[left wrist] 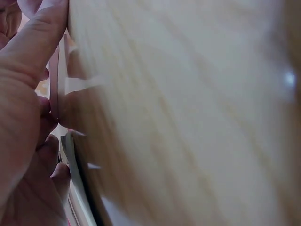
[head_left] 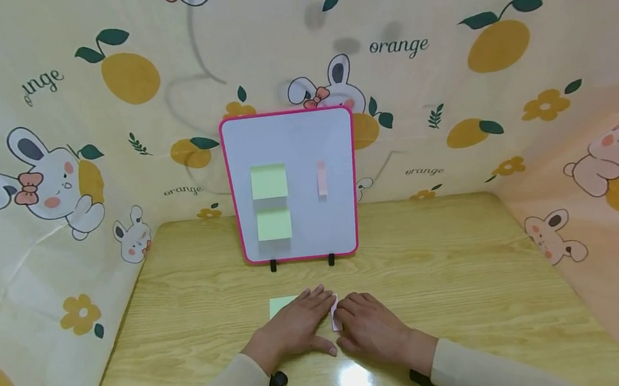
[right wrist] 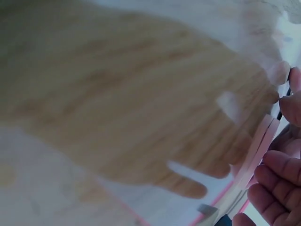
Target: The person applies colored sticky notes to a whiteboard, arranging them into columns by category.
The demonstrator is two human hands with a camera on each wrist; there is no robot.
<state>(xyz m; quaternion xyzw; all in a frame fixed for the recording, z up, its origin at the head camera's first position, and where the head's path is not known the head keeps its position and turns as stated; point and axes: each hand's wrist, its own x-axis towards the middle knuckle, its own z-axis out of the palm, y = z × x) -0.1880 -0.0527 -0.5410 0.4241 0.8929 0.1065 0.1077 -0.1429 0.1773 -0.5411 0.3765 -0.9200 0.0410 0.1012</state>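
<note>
On the table lies a narrow pink sticky note pad [head_left: 335, 313], between the two hands. My left hand [head_left: 297, 328] rests with its fingers fairly straight across a green sticky note pad [head_left: 281, 305], its fingertips right at the pink pad's left edge. At the other edge, the curled fingers of my right hand [head_left: 375, 329] pinch at the pink pad. In the right wrist view the pink pad [right wrist: 261, 146] stands beside the bent fingers, its layers showing along one end. The left wrist view shows the green pad [left wrist: 70, 150] under fingertips.
Behind the hands a pink-framed whiteboard [head_left: 298, 138] stands on black feet. Two green notes [head_left: 269, 181] are stuck on its left side, one above the other, and a narrow pink note [head_left: 322, 179] on its right. Patterned cloth [head_left: 416, 83] surrounds the wooden table [head_left: 450, 254].
</note>
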